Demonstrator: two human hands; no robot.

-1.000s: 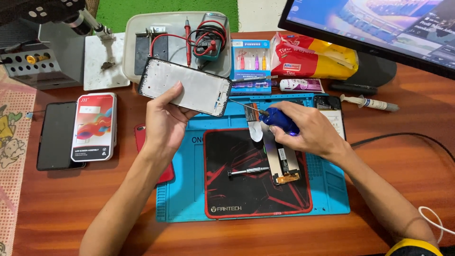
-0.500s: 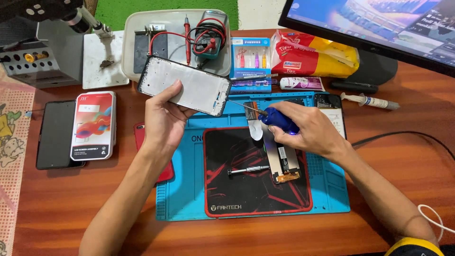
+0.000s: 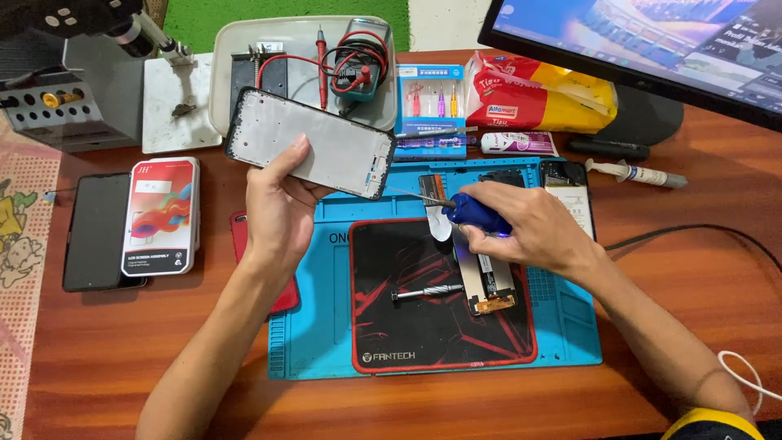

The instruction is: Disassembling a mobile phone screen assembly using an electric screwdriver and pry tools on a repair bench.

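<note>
Wooden desk w/ blue silicone work mat (image 3: 326,342): left hand (image 3: 281,208) grips white rectangular phone frame (image 3: 314,143) (tilted), right hand (image 3: 529,228) clasps blue-handled screwdriver (image 3: 468,213), tip near frame's edge.

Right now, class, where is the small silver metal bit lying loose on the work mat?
In the head view, the silver bit lies on the black-and-red pad, left of the circuit board strip, below the right hand holding the blue screwdriver.

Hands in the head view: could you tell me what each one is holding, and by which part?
The left hand holds the phone frame by its lower long edge. The right hand holds the blue screwdriver by its handle.
</note>
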